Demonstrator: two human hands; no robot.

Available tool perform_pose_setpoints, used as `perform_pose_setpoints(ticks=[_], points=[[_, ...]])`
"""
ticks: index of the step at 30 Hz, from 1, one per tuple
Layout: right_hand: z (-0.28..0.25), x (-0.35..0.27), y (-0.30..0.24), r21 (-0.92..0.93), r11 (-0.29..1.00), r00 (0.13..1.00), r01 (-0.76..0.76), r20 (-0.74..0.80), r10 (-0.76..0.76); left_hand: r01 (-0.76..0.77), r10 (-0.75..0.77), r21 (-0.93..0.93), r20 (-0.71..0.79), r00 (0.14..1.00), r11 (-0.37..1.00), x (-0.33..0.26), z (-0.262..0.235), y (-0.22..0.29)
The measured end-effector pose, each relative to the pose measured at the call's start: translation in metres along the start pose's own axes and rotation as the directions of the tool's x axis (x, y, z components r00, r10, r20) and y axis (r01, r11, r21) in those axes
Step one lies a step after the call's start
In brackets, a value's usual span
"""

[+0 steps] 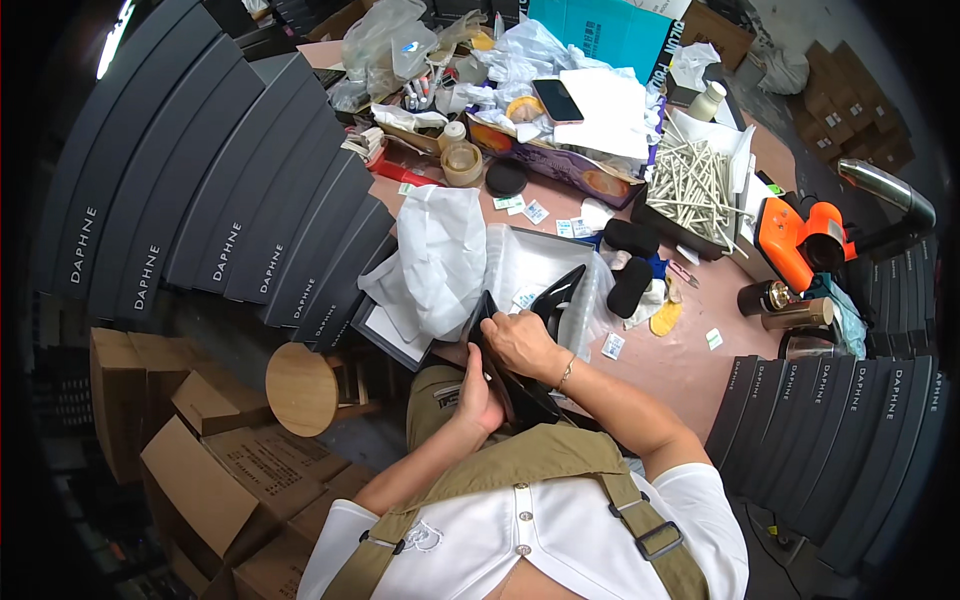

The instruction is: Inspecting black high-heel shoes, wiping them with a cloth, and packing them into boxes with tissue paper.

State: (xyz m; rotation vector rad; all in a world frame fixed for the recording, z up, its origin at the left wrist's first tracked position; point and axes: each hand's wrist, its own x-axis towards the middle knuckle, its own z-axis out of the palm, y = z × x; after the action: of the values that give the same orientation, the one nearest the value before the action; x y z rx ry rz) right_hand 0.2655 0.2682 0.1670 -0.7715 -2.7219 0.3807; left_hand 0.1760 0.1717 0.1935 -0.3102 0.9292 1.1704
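Observation:
I hold a black shoe (pixel 520 385) close to my lap at the table's near edge. My left hand (pixel 473 390) grips its lower side from the left. My right hand (pixel 520 343) is closed over its upper part, a thin bracelet on the wrist. A second black high-heeled shoe (pixel 560 295) lies just beyond my hands in an open shoe box (pixel 372 330). White wrapping paper (pixel 440 255) spills out of that box to the left, and clear plastic (pixel 590 300) lies on its right.
Stacked dark grey shoe boxes (pixel 250 200) fan along the left and more (pixel 830 430) at the right. The pink table (pixel 670 365) carries an orange heat gun (pixel 800 235), a tray of white sticks (pixel 690 185), tape rolls, a phone (pixel 557 100), bags. A round wooden stool (pixel 302 388) and cardboard cartons (pixel 200 460) stand at lower left.

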Motion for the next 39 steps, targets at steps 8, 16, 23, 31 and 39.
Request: perform_pose_setpoints(ticks=[8,16,23,31,39], points=[[-0.043,-0.036,0.010,0.276,0.951,0.939,-0.136,-0.272,0.213,-0.097,0.095,-0.047,-0.035,0.995,0.994,0.026,-0.043,0.039],[-0.006,0.005,-0.010,-0.021,0.991,0.990,0.134,-0.052,-0.135,-0.057,0.049,0.070,0.122,0.991,0.996,0.013,-0.034,0.023],[-0.003,-0.023,-0.018,0.101,0.971,0.972,0.215,-0.120,-0.203,-0.197,0.196,0.039,0.037,0.980,0.980,0.016,-0.048,0.023],[-0.028,-0.022,0.000,0.417,0.876,0.970,-0.243,0.103,0.220,-0.162,0.155,0.091,0.085,0.984,0.983,0.022,-0.041,0.036],[0.045,0.018,-0.030,0.598,0.775,0.977,-0.204,0.177,0.120,-0.247,0.241,0.189,0.052,0.969,0.950,0.009,-0.029,0.018]])
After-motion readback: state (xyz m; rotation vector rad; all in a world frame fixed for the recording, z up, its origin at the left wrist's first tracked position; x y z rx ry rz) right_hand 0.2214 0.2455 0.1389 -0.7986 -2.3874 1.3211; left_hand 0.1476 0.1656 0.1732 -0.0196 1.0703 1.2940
